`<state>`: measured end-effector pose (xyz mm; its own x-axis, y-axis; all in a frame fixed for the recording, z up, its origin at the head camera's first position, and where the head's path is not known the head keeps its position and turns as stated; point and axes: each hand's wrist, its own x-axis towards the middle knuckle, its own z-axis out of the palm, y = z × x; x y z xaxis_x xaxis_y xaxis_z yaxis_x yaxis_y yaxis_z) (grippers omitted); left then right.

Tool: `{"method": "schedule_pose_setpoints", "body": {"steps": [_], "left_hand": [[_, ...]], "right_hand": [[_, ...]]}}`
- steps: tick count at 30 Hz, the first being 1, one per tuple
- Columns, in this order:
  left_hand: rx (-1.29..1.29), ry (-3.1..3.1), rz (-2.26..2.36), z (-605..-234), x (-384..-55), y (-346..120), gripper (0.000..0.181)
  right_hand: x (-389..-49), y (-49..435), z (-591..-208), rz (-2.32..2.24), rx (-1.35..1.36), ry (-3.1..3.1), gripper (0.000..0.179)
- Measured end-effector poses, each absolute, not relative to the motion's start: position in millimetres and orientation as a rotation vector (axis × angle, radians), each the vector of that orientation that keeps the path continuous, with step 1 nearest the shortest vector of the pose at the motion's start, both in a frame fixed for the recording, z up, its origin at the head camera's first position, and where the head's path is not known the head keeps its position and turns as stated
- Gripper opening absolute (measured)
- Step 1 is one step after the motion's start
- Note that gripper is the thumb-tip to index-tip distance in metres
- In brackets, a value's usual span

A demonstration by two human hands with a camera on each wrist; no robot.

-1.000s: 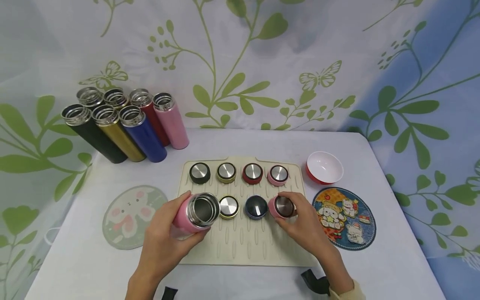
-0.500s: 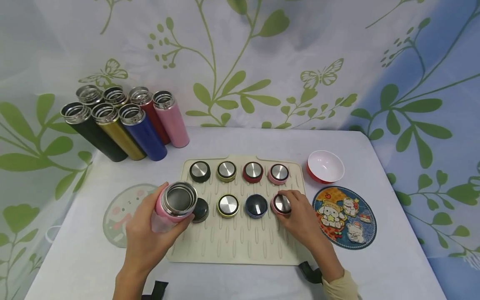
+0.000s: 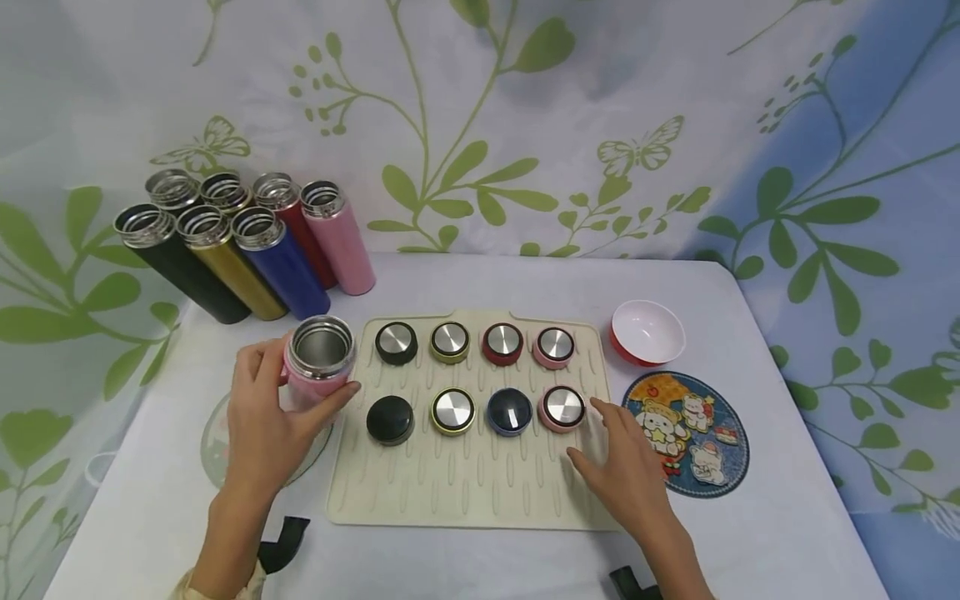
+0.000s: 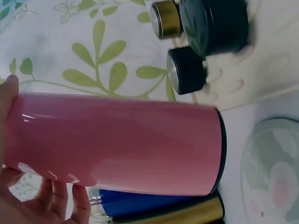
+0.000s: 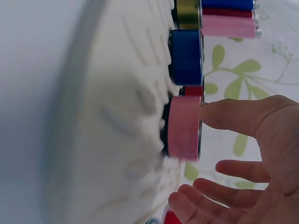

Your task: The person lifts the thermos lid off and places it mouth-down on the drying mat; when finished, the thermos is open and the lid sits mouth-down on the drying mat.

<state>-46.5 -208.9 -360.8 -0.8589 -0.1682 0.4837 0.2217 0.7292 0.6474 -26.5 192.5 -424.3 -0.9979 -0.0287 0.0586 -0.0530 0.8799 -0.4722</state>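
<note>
My left hand (image 3: 262,433) grips a pink thermos bottle (image 3: 318,379), lidless with its steel mouth showing, raised over the bunny placemat (image 3: 217,442). The same pink bottle (image 4: 121,144) fills the middle of the left wrist view, its dark base toward the placemat. A pink lid (image 3: 562,408) with a steel top sits on the cream mat (image 3: 465,492), at the right end of the front row. Just beside it is my right hand (image 3: 626,467), fingers spread and holding nothing. In the right wrist view the thumb lies close to that pink lid (image 5: 184,128); contact is unclear.
Several other lids, such as a black one (image 3: 390,420) and a blue one (image 3: 510,412), stand in two rows on the mat. Lidless bottles (image 3: 288,271) cluster at the back left. A red-and-white bowl (image 3: 648,333) and a cartoon placemat (image 3: 735,467) lie to the right.
My right hand has set the pink lid down on the mat and let go of it. My left hand has carried the pink bottle leftward and farther back, uncovering the black lid.
</note>
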Motion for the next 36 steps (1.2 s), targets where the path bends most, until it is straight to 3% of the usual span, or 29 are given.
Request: {"method": "schedule_pose_setpoints", "body": {"steps": [12,36], "left_hand": [[0.168,-2.305,-1.073,-379.6,-101.9,-240.5,0.065],[0.337,-2.038,-1.362,-409.2,-187.1,-217.3,0.065]], "right_hand": [[4.7,204.7,-433.7,0.727,0.106,-2.940,0.049],[11.6,203.1,-441.1,0.611,0.167,-2.967,0.043]]}}
